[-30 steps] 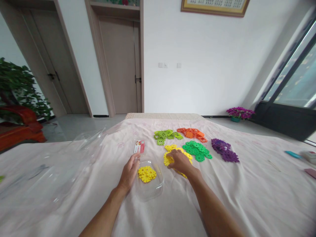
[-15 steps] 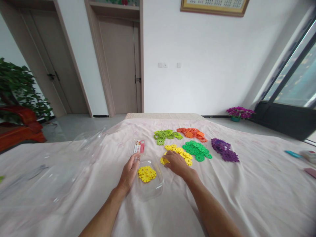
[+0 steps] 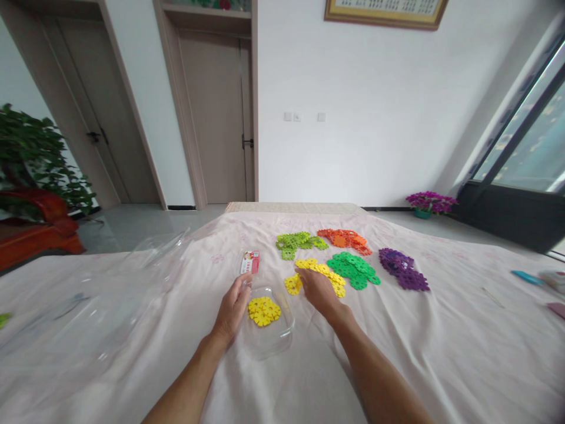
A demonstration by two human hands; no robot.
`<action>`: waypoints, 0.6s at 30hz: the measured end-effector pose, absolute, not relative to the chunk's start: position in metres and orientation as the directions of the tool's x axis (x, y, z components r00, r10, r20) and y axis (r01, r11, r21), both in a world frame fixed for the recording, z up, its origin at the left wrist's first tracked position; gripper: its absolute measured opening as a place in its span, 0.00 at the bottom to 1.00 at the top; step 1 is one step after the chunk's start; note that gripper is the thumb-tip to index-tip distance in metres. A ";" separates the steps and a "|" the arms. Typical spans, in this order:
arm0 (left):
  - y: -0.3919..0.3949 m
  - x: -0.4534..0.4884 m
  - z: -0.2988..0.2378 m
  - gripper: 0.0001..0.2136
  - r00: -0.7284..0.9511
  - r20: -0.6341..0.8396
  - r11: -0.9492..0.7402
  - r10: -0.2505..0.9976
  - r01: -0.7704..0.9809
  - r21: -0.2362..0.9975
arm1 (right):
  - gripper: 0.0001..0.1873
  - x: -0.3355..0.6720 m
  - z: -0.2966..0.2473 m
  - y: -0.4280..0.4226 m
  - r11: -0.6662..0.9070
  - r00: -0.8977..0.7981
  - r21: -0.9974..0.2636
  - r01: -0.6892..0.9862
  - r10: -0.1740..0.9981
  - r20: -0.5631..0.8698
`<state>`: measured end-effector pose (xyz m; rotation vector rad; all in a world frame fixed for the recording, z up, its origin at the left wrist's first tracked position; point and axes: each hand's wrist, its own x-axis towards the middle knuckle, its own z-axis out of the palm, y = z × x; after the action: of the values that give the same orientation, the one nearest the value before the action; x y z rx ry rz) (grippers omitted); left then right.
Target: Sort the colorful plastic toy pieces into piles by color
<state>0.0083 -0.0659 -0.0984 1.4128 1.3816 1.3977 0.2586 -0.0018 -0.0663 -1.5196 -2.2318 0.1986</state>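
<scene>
My left hand (image 3: 231, 311) rests against the left rim of a clear plastic tray (image 3: 273, 337), fingers curled on its edge. Yellow snowflake pieces (image 3: 263, 310) lie inside the tray. My right hand (image 3: 318, 290) lies flat, fingers stretched, on a pile of yellow pieces (image 3: 327, 273) just right of the tray; a few of those yellow pieces (image 3: 292, 284) sit at its fingertips. A small red and white card (image 3: 250, 262) lies beyond my left hand.
Light green (image 3: 298, 242), orange (image 3: 345, 239), green (image 3: 354, 270) and purple (image 3: 402, 269) piles lie on the pink cloth (image 3: 441, 341). A clear plastic lid (image 3: 110, 294) lies at left. Small items (image 3: 541, 280) sit at the right edge. A potted plant (image 3: 30, 159) stands beyond the table.
My right hand has slid left and slightly away over the yellow pile, uncovering more of it and pushing a few pieces toward the tray. My left hand has stayed on the tray.
</scene>
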 end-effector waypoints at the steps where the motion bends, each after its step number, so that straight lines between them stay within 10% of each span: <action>1: -0.066 0.009 -0.098 0.21 -0.154 0.210 -0.177 0.965 0.205 0.963 | 0.19 0.257 -0.065 -0.001 0.393 -0.266 -0.432 0.811 0.907 0.326; 9: -0.067 0.012 -0.094 0.21 -0.161 0.222 -0.187 0.962 0.209 0.960 | 0.16 0.216 -0.049 -0.024 0.453 -0.250 -0.827 0.333 0.888 0.385; 18: -0.066 0.009 -0.097 0.21 -0.156 0.204 -0.171 0.966 0.204 0.964 | 0.19 0.245 -0.060 -0.010 0.501 -0.311 -0.480 0.720 0.851 0.422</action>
<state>0.0094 -0.0662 -0.0968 1.4069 1.3891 1.3900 0.2453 -0.0100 -0.0602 -1.2830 -2.1064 0.2649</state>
